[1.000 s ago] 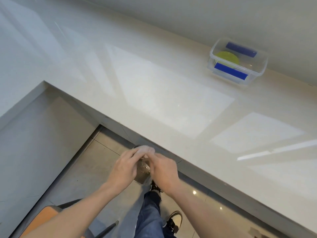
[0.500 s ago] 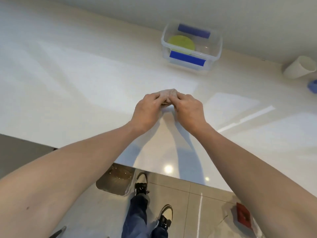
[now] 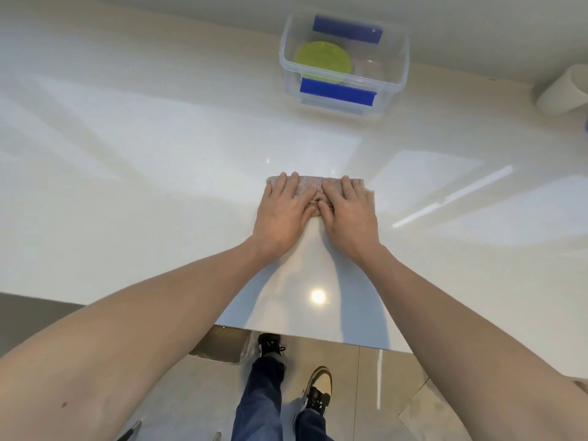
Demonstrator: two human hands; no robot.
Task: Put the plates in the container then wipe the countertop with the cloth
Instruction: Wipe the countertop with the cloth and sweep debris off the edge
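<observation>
A pale pinkish cloth [image 3: 313, 186] lies flat on the glossy white countertop [image 3: 159, 173]. My left hand [image 3: 283, 211] presses on its left half with straight fingers. My right hand [image 3: 346, 214] presses on its right half the same way, thumbs nearly touching. Most of the cloth is hidden under the hands. At the back stands a clear plastic container [image 3: 394, 90] with blue clips, and a green plate [image 3: 323, 60] lies flat inside it.
A white cup [image 3: 563, 90] lies on its side at the right edge, by the wall. The counter's front edge runs below my forearms, with tiled floor, my legs and shoes beneath it.
Both hands carried the bunched cloth from below the counter edge up onto the countertop, then spread it flat and now press on it with straight fingers.
</observation>
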